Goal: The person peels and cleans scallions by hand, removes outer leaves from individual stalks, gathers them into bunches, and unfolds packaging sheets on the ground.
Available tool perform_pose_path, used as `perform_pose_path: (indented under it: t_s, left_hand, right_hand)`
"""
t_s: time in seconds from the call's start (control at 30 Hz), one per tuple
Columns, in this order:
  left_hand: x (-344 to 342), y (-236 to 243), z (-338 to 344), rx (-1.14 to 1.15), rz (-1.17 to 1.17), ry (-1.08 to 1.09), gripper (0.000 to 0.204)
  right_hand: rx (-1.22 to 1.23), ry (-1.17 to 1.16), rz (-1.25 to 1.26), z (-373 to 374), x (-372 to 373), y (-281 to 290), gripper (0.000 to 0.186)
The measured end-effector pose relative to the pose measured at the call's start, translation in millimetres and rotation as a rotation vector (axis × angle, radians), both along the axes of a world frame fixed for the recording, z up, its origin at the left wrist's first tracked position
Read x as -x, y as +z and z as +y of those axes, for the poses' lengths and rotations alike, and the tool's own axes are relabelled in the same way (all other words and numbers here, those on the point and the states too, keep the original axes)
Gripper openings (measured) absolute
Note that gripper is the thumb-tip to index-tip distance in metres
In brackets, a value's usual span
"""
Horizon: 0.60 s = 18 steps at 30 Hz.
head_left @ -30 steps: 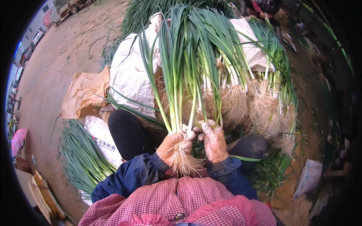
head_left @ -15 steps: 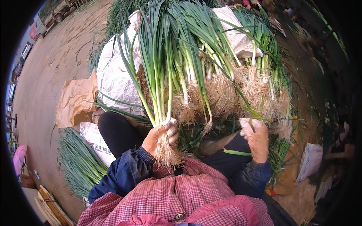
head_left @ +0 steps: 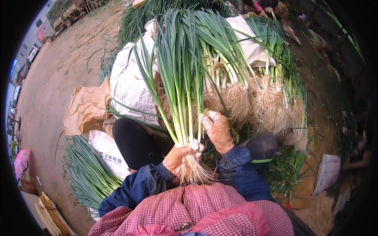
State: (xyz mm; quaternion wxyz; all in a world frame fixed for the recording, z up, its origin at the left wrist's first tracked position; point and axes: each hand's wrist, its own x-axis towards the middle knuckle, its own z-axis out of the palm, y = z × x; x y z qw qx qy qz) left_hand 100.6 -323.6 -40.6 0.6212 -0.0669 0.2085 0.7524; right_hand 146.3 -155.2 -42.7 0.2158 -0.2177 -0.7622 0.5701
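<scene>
My left hand (head_left: 179, 157), in a pale, soiled glove, grips a bunch of green onions (head_left: 179, 98) at the white bases, with pale stringy roots (head_left: 195, 173) hanging below its fingers. The long green leaves reach up and away from me. My right hand (head_left: 214, 129), gloved alike, is closed with its fingertips at one stalk on the bunch's right side, above my left hand. A loose yellowish leaf hangs just to the right of that hand.
Rooted bundles (head_left: 267, 102) lie ahead on white sacks (head_left: 132, 86), beside brown paper (head_left: 84, 110). Another leafy pile (head_left: 88, 173) lies at my left, trimmings (head_left: 285, 169) at my right. My knees (head_left: 130, 137) flank the work. A truck (head_left: 63, 19) and a co-worker (head_left: 260, 8) are farther off.
Half a second ago my right hand was away to the right with a yellowish leaf; it has come back left to the bunch. My left hand still grips the bunch, now slightly lower and rightward.
</scene>
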Motion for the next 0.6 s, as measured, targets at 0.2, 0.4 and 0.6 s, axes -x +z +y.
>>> perform_pose_path:
  t_s: [0.2, 0.4, 0.6]
  left_hand:
    - [-0.5, 5.5, -3.7, -0.143, -0.053, 0.051, 0.016]
    - [8.2, 16.0, -12.0, -0.222, -0.095, -0.119, 0.015]
    - [10.2, 27.1, -31.4, -0.413, -0.053, 0.006, 0.018]
  right_hand:
    - [0.566, -0.365, 0.598, -21.8, -73.4, 55.9, 0.024]
    - [0.993, 0.277, 0.112, -3.3, -27.9, 19.5, 0.035]
    - [0.791, 0.243, 0.223, -19.4, 20.6, 103.1, 0.022]
